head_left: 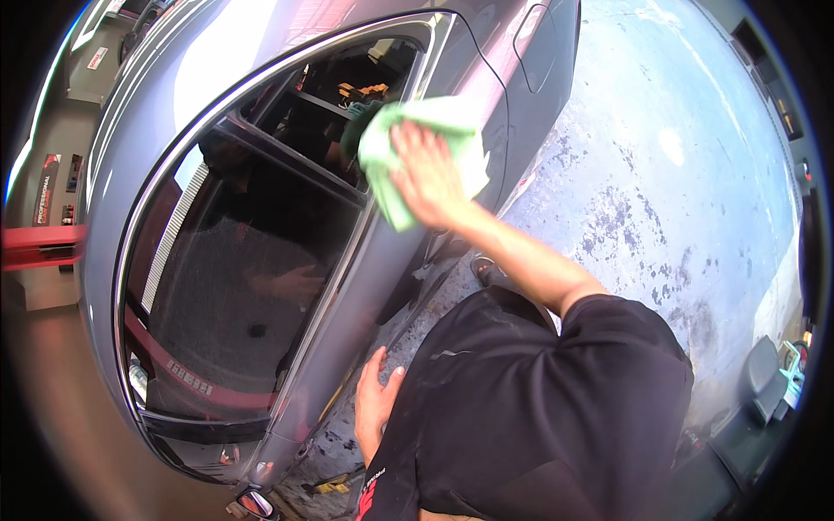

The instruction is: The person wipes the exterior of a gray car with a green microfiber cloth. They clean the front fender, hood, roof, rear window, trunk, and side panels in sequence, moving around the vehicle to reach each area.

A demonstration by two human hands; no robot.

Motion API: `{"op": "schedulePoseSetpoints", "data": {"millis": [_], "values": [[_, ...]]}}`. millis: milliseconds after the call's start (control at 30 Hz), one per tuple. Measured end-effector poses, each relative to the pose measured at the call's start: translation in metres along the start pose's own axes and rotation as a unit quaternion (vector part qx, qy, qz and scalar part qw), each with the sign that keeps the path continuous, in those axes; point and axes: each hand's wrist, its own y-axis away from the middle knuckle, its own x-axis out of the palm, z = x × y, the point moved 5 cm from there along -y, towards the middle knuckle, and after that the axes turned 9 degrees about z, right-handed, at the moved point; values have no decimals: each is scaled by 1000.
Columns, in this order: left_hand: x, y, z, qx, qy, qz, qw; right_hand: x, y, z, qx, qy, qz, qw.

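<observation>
My right hand point(426, 174) presses a light green cloth point(395, 204) against the side of a grey car point(356, 286). Its fingers lie spread over the cloth, which covers the rear corner of the side windows and the bodywork beside them. A dark side window point(252, 269) with reflections in it fills much of the view left of my arm. Lower down, my left hand point(375, 404) hangs beside the car door, holding nothing, with its fingers apart.
Behind the cloth, a fuel flap point(532, 48) is set in the rear body. The door mirror point(256, 504) juts out at the bottom. A worn blue-grey floor point(643, 174) stretches to the right, with a dark chair point(764, 378) at its edge. A red bar point(43, 247) stands beyond the car.
</observation>
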Motion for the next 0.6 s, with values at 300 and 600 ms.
{"op": "schedulePoseSetpoints", "data": {"millis": [300,600], "values": [[15,0,-19,12,23,-16,1000,-29,-72,-38,71,-12,-73,995],[15,-8,-48,26,-7,-5,1000,-66,-141,4,77,-86,-208,971]]}}
